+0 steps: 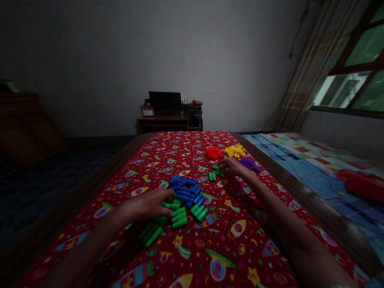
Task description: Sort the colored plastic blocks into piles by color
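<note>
My left hand (pixel 156 202) reaches over several green plastic building blocks at the front of a blue pile. Its thumb and fingers are curled around a green block (pixel 173 205). Another green block (pixel 179 218) lies by the thumb, and one more (pixel 199 213) sits farther right. The blue blocks (pixel 187 192) are heaped just beyond that hand. Farther away, my right hand (pixel 233 166) has its fingertips bent down onto a small green block (pixel 219 171), partly hidden by the fingers. A separate green block (pixel 212 176) lies beside it on the cloth.
Red blocks (pixel 213 153), yellow blocks (pixel 235 151) and purple blocks (pixel 250 164) form separate piles around my right hand. A red patterned cloth (pixel 168 160) covers the long table. At the right is a bed with a checked cover (pixel 288 154); a desk with a monitor (pixel 165 103) stands at the wall.
</note>
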`<action>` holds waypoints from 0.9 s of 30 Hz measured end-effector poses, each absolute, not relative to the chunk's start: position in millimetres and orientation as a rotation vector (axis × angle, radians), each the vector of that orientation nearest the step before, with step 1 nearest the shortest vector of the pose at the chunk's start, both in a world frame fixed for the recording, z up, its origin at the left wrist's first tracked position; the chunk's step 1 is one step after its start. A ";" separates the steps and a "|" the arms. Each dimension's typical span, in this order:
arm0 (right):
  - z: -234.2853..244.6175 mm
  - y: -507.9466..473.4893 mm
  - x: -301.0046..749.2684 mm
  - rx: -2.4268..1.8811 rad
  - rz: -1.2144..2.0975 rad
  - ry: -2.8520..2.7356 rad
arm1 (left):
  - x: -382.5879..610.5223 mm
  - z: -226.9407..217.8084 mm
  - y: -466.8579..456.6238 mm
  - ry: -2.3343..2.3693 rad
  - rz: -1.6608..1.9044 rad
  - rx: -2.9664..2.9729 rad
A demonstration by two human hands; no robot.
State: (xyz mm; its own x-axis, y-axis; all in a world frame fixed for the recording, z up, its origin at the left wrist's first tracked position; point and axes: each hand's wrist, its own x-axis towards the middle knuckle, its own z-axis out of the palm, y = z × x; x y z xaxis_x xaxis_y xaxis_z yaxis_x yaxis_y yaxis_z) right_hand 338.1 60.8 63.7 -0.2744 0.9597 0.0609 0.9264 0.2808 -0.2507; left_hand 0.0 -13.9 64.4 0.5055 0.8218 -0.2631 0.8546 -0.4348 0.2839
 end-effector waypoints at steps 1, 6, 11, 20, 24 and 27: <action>60.8 60.8 337.7 -1.761 0.203 -2.340 | 2.4 63.6 -15.4 1.398 -0.123 2.391; 58.6 60.0 332.8 -1.707 -0.013 -2.250 | 0.2 63.6 -10.6 1.357 -0.027 2.416; 73.5 45.4 311.4 -1.485 -0.019 -2.274 | -6.0 66.2 4.4 1.290 0.219 2.251; 57.9 -4.8 224.6 -0.799 0.593 -2.288 | 34.0 51.5 -0.1 1.101 0.955 1.861; 51.0 9.3 228.2 -0.933 0.572 -2.223 | 37.4 51.4 -3.0 1.122 1.001 1.909; 52.8 33.4 254.4 -1.095 0.440 -2.065 | 25.2 60.9 -3.1 1.315 0.816 2.167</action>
